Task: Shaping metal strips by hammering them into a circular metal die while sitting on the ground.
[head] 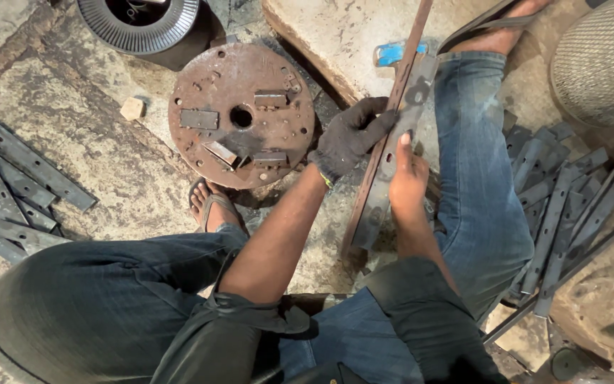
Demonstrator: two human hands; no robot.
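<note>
Two hands [381, 153] — grey metal strip [392, 153]

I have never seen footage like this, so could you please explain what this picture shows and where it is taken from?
The one picture comes from a camera worn on a person's head, looking down at their own lap and hands while they sit low over a stone floor. The left hand wears a dark work glove and grips a long rusty flat bar. The bare right hand presses a grey perforated metal strip against that bar. On the floor lie a rusty round plate with small blocks fixed on it, piles of grey metal strips on the left and right, and a blue-handled tool partly hidden behind the bar.
</note>
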